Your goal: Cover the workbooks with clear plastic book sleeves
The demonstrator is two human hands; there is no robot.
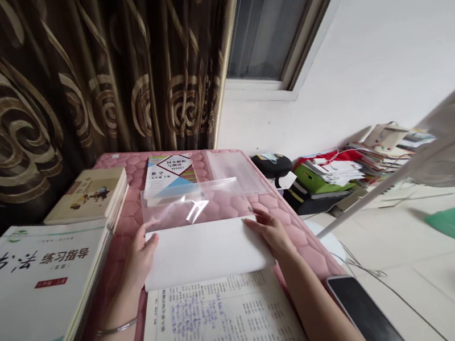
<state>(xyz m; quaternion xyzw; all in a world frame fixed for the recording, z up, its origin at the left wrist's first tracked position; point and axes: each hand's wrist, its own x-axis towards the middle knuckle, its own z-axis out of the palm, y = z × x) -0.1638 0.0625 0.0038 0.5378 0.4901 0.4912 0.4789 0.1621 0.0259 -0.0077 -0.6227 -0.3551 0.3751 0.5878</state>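
Left hand [142, 256] pinches the upper left corner of a blank white sheet [206, 251], its thumb lying on top and its fingers curled behind the edge, while the right hand [273, 236] grips the opposite upper corner in the same way, thumb over the front. Clear, shiny plastic film [193, 210] reaches past the sheet's far edge between the two hands, and whether the sheet lies inside it I cannot tell. Below the sheet lies a printed page [219, 333] marked with blue handwriting, between the two forearms, above a pink padded surface [300, 234] quilted in hexagons. Just beyond, partly seen through the film, rests a white and blue workbook [171, 173] with a dark diamond frame on its cover, and a translucent plastic sleeve [236, 172] lies to its right. On the left stands a stack topped by a white and teal book [42, 286] with black and red lettering; a tan book [88, 195] with small printed figures tops another pile behind it. A thin silver bracelet [117, 328] circles the left wrist, and a black flat phone [365, 316] lies beside the right forearm.
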